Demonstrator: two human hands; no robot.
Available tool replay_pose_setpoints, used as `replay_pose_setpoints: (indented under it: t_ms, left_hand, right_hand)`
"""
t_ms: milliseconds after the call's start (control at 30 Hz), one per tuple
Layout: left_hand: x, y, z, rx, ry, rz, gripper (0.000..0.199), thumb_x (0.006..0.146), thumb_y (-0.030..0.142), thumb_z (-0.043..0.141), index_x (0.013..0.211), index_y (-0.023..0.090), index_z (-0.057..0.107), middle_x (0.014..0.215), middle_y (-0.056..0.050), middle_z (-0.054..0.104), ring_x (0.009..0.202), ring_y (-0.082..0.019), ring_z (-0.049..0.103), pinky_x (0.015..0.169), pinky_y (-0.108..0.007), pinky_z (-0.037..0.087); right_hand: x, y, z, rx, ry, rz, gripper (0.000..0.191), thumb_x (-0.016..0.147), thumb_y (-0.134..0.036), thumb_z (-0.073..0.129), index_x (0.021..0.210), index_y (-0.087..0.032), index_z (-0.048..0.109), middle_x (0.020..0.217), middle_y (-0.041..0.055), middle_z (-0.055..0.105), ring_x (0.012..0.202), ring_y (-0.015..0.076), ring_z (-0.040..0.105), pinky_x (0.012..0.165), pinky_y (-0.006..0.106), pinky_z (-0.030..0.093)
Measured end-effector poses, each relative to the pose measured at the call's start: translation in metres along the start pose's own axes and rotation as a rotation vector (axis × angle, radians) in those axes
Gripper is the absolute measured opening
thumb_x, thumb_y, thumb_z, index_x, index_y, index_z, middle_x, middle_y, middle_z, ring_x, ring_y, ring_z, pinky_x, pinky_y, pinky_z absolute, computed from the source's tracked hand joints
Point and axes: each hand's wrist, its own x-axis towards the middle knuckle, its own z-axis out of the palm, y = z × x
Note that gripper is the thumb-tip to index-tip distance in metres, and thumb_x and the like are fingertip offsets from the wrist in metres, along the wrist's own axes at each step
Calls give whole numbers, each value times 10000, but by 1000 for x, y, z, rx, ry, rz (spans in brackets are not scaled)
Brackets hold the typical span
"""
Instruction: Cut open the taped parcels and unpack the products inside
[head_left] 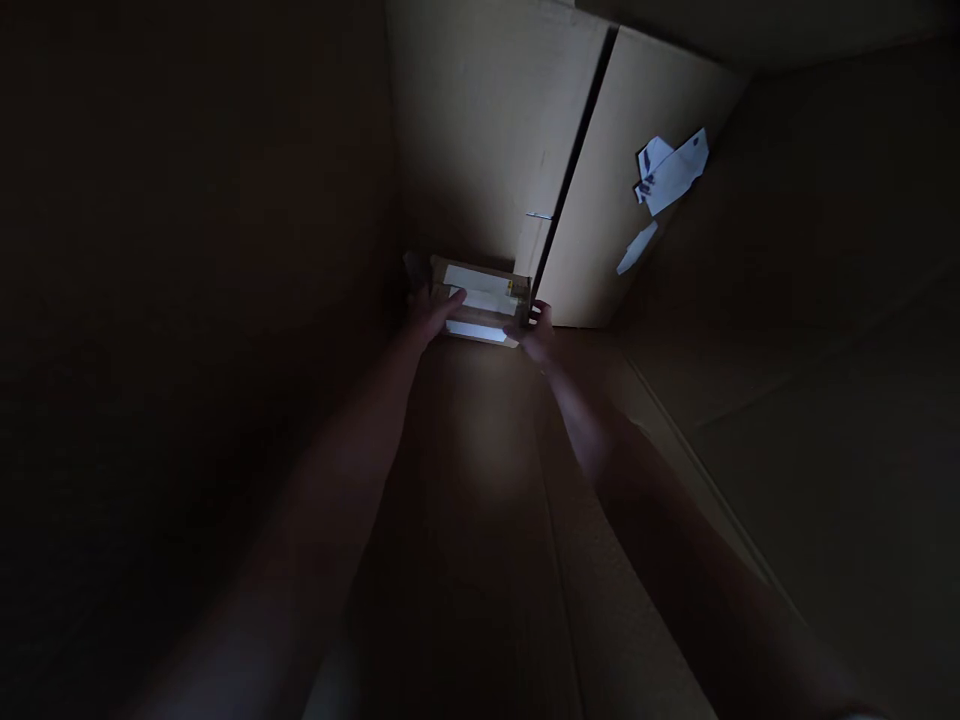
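The small brown cardboard box with white labels point(487, 313) lies between the left hand point(431, 316) and the right hand point(537, 328), out at the end of both outstretched arms. Its long axis runs crosswise, from one hand to the other, with the right end slightly lower in the view; the labelled faces are turned up and towards the person. The left hand is clamped on the left end, thumb laid over the upper face, its fingers mostly lost in shadow. The right hand grips the right end, fingers curled at the corner and thumb along the near edge. Just beyond both hands stands a tan cardboard wall point(480, 120), close behind the box's far edge, split by a dark slanting gap point(576, 165) that comes down to near the right hand. Open room lies on the near side, over the brown cardboard floor point(487, 430) between the forearms. Beyond and to the right of the right hand, a torn white paper piece point(679, 178) and a smaller white scrap point(637, 248) cling to the wall. Left of the left hand, deep shadow hides how near the side is.
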Motion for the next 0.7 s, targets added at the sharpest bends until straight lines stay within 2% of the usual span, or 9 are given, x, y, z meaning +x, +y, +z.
replay_pose_setpoints:
  t_ms: [100,167,267,333,433,533,700]
  left_hand:
    - [-23,-10,-1,-14,83,8,562,757,444,673,1215,140,551,1267,-136,551,1193,-270,526,1013,-382,405]
    - [-38,-17,-2,-81,121,33,475,757,342,668,1168,135,551,1177,-109,596,1110,-226,567,969,-348,433]
    - [-58,-22,-5,-173,173,67,453,704,268,697,1105,141,530,1089,-74,618,1015,-184,590,911,-313,456]
    - [-71,-21,-8,-179,184,98,457,668,266,723,1059,145,522,1043,-64,622,963,-174,598,872,-301,467]
    - [-92,-12,-18,-121,161,139,434,654,297,735,1003,152,523,954,-51,632,883,-172,611,812,-291,480]
    - [-123,9,-33,-42,164,156,422,676,338,720,1005,161,525,922,-51,649,840,-176,628,771,-285,485]
    - [-201,59,-70,129,202,223,420,708,436,700,1007,180,552,920,-74,691,845,-215,662,754,-300,489]
  right_hand:
    - [-19,4,7,434,207,180,629,834,-439,553,1385,-215,351,1299,99,545,1136,224,565,956,371,474]
    - [-33,6,14,640,314,217,538,755,-442,635,1223,-225,483,1207,67,594,1099,221,579,942,382,482]
    - [-54,4,26,986,384,165,471,664,-424,711,1036,-253,478,1071,16,634,1024,195,610,895,376,510]
    - [-66,0,30,1118,425,87,494,614,-398,748,979,-267,442,1043,0,634,1003,181,616,907,371,505]
    - [-87,-8,24,1120,519,23,584,555,-337,785,1009,-266,425,1110,30,616,1039,184,599,969,380,467]
    - [-115,-18,8,1044,538,21,633,564,-309,776,1085,-238,423,1177,83,599,1074,204,589,1001,401,444]
    - [-179,-45,-34,949,562,-1,611,616,-319,756,1127,-236,433,1216,86,597,1091,208,597,1026,422,425]
